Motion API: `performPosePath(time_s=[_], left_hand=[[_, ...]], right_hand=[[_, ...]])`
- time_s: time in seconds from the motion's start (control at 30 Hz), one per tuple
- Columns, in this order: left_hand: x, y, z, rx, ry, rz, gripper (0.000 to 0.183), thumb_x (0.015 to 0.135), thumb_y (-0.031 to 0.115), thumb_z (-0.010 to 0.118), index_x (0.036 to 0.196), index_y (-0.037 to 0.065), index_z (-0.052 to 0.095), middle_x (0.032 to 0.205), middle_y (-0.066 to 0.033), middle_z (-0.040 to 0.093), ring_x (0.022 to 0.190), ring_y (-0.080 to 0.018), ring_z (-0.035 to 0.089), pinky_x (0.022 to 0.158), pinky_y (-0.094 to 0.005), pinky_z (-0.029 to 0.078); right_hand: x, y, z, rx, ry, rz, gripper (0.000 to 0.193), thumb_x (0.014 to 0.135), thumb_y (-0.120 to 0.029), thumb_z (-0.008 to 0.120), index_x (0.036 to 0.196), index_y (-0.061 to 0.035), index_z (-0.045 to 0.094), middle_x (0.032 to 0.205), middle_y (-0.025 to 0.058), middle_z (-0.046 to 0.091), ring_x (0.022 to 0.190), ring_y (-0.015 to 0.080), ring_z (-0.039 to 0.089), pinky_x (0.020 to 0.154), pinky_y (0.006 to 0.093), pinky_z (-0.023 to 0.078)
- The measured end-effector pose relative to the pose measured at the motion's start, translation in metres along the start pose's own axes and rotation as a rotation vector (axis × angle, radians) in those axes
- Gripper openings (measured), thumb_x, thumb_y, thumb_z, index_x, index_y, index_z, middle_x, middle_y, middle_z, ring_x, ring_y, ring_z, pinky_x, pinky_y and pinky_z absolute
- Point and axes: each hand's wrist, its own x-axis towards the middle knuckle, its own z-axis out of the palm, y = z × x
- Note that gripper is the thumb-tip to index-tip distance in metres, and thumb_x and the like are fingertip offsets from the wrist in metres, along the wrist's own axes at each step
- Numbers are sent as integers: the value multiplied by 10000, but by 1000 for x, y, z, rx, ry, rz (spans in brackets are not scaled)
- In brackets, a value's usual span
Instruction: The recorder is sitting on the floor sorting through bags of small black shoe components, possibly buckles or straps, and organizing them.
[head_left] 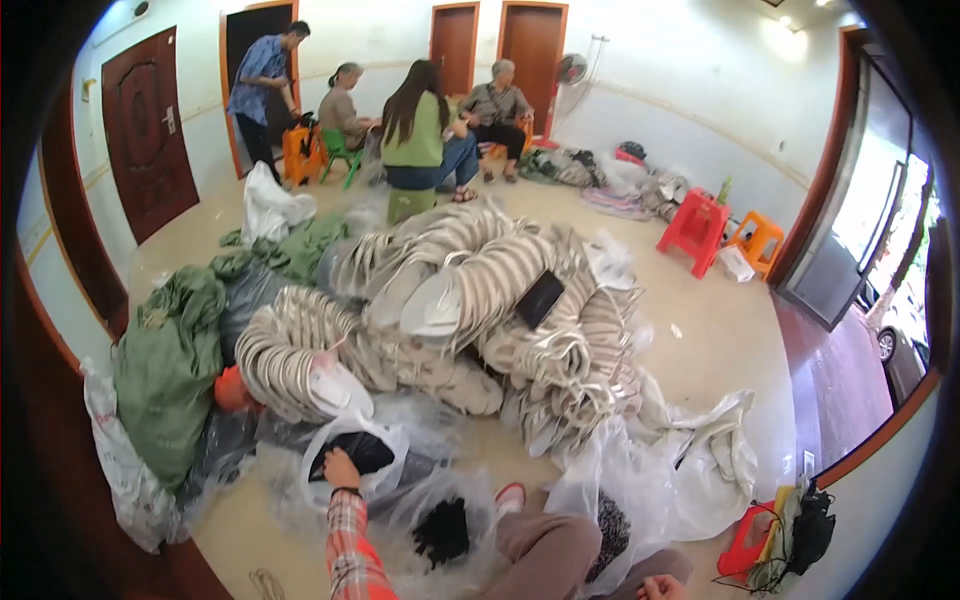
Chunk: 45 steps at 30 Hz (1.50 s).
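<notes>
Right down at the bottom, closest of all, sits the person's own knee (548, 555) in brown trousers, with a red and white shoe (510, 495) poking out beside it.

Biggest of everything is the huge heap of pale shoe soles (470, 300), stacked in long curved rows in the middle of the floor. A flat black piece (539, 299) lies on top of it. Next biggest are the green sacks (170, 365) on the left side of the heap. After that come clear plastic bags (640, 490) near the knee, one with dark bits inside.

A white plastic bag (355, 450) sits just in front of the heap, and it has black things in it. The left hand (341, 468), in a red checked sleeve, reaches into this bag. Its fingers are curled at the bag's opening, but I cannot tell if they grip anything.

The right hand (661, 587) is at the bottom edge, near the knee. It is mostly cut off, so I cannot tell how its fingers are.

Four people sit or stand far back by the doors.
</notes>
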Motion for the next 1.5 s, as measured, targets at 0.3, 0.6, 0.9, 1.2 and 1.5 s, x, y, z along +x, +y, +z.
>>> performPosePath(time_s=[0.3, 0.6, 0.9, 1.2, 1.5], left_hand=[[-4, 3, -73, -202, -133, 107, 225, 721, 140, 551, 903, 8, 534, 921, -212, 573, 861, -368, 584, 731, -442, 485], [-120, 16, -214, -1312, -877, 5, 135, 818, 142, 534, 901, 38, 515, 616, -71, 590, 403, -89, 469, 341, -225, 341], [-322, 117, -300, -1373, -1612, 291, 130, 896, 113, 475, 998, 33, 475, 839, -161, 620, 609, -180, 606, 542, -275, 500], [-345, 128, -269, -1072, -1281, 522, 148, 885, 120, 513, 883, -25, 543, 774, -109, 626, 598, -132, 592, 535, -229, 487], [-338, 148, -319, -1450, -1154, 347, 158, 876, 153, 544, 885, 7, 603, 623, -13, 570, 498, -72, 481, 459, -206, 367]], right_hand=[[-12, -6, 4, 11, -52, -15, 184, 874, -219, 537, 863, -38, 563, 586, 23, 530, 417, 84, 443, 394, 217, 386], [30, 50, -9, 119, -114, -163, 161, 834, -132, 564, 819, 26, 536, 631, 95, 563, 428, 132, 507, 374, 237, 418], [-19, 3, 60, 103, -628, -584, 326, 894, -273, 490, 986, 30, 565, 804, 35, 599, 730, 85, 532, 626, 223, 428], [-21, 32, 47, 349, -367, -277, 268, 906, -214, 469, 1002, 26, 539, 790, 52, 606, 709, 117, 551, 638, 247, 450], [-30, 40, 52, -138, -646, -517, 203, 894, -181, 421, 961, -10, 508, 650, 95, 524, 581, 202, 515, 559, 332, 420]])
